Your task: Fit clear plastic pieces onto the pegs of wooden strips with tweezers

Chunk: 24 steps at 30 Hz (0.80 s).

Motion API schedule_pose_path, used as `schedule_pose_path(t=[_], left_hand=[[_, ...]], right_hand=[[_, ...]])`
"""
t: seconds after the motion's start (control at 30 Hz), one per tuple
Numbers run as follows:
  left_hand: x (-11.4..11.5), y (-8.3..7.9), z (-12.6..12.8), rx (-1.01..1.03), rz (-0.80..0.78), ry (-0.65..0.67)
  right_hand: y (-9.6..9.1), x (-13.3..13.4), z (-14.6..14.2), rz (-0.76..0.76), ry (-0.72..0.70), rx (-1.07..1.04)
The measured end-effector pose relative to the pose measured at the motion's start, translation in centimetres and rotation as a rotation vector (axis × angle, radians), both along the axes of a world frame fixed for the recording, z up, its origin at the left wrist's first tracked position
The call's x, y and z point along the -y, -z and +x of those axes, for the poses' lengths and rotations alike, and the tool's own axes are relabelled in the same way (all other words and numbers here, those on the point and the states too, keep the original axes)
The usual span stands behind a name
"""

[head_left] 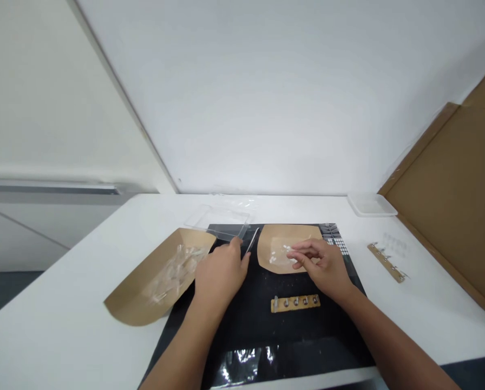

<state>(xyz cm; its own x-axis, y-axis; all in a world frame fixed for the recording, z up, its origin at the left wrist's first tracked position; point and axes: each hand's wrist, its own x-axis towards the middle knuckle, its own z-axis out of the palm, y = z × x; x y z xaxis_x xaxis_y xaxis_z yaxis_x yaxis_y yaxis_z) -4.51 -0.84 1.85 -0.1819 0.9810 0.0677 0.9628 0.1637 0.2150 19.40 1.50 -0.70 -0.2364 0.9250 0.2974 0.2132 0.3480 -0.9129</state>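
Note:
My left hand [221,271] is closed around a slim, pointed silver tool [253,239] that looks like tweezers, its tip pointing up and away. Over the near right part of a brown paper tray [269,235], my right hand [326,265] is closed in a pinch; what its fingertips hold, if anything, is too small to make out. Small white pieces [272,260] lie on a clear sheet in that tray. Just below the tray, on the black mat [250,325], rests a wooden strip [295,303] with a row of metal and clear pegs.
Left of the mat, a larger brown paper tray [135,298] holds crumpled clear plastic bags [175,273]. Behind it lies a clear plastic lid [214,218]. A second pegged strip [386,262] is at right, with a shallow clear container [371,206] and a cardboard box [449,189] beyond.

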Motion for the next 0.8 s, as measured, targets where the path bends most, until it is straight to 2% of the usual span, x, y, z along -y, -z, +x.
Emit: schedule_pose_path(t=[0.07, 0.13, 0.27, 0.33, 0.43, 0.6, 0.8], left_hand=[[0.1, -0.2, 0.2, 0.003, 0.093, 0.028], [0.2, -0.3, 0.6, 0.083, 0.193, 0.124], [0.4, -0.5, 1.3, 0.347, 0.321, 0.358], [0.6, -0.7, 1.7, 0.500, 0.321, 0.447], [0.7, -1.0, 2.3, 0.712, 0.236, 0.537], [0.7, -0.8, 3.0, 0.888, 0.195, 0.558], [0.9, -0.2, 3.6, 1.189, -0.001, 0.408]], right_hand=[[-0.2, 0.0, 0.0, 0.142, 0.023, 0.110], [-0.4, 0.1, -0.1, 0.255, 0.048, 0.202], [-0.8, 0.2, 0.0, 0.360, 0.078, 0.277], [-0.8, 0.3, 0.1, 0.413, 0.088, 0.296], [-0.7, 0.4, 0.0, 0.491, 0.095, 0.317], [-0.3, 0.5, -0.1, 0.540, 0.125, 0.272], [-0.2, 0.3, 0.1, 0.569, 0.106, 0.253]])
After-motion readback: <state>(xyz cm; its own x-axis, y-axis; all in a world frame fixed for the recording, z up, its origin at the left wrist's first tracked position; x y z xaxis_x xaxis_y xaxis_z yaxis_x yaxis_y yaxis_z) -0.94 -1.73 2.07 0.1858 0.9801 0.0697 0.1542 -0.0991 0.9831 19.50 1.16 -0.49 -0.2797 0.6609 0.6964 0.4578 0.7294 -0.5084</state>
